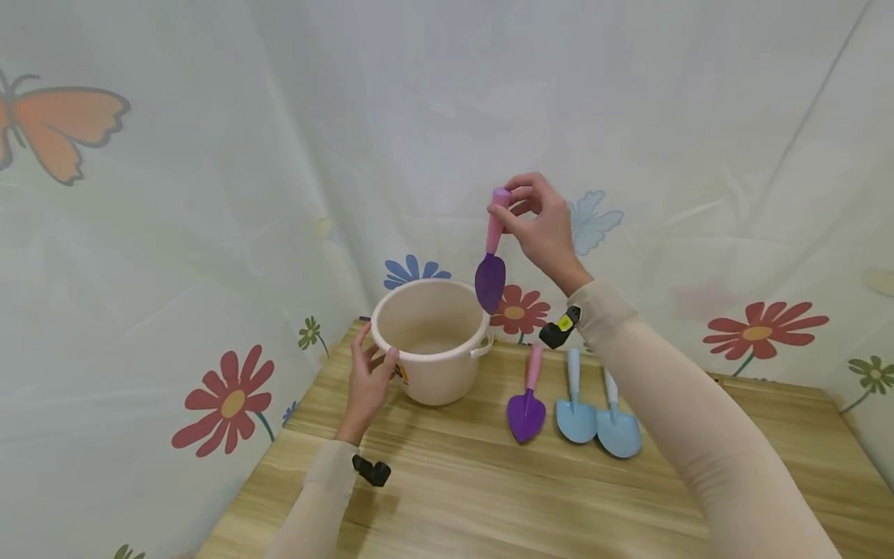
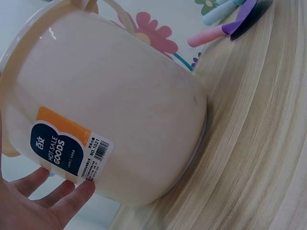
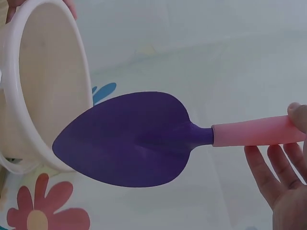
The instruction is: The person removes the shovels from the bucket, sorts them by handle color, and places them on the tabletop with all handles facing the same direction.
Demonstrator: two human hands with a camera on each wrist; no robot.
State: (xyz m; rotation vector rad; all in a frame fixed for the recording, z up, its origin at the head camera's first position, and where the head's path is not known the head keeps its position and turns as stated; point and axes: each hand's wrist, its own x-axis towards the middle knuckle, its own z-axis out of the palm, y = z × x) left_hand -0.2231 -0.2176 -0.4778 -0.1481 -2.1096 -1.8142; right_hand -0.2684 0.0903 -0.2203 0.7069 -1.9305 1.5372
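Note:
My right hand [image 1: 541, 225] pinches the pink handle of a purple trowel [image 1: 491, 283] between thumb and fingers. The blade points down, level with the right rim of a cream bucket [image 1: 447, 376]. In the right wrist view the whole purple blade [image 3: 129, 139] shows beside the bucket's opening. My left hand [image 1: 369, 384] holds the bucket's left side, thumb at the rim and fingers along the outer wall. An orange and navy label [image 2: 67, 143] is near those fingers in the left wrist view. The bucket stands upright, and no object shows inside it.
On the wooden table [image 1: 447, 481], right of the bucket, lie a second purple trowel [image 1: 526, 415] with a pink handle and two light blue shovels, one [image 1: 576, 419] beside the other [image 1: 619, 433]. A flower-printed white curtain [image 1: 433, 140] hangs behind and at the left.

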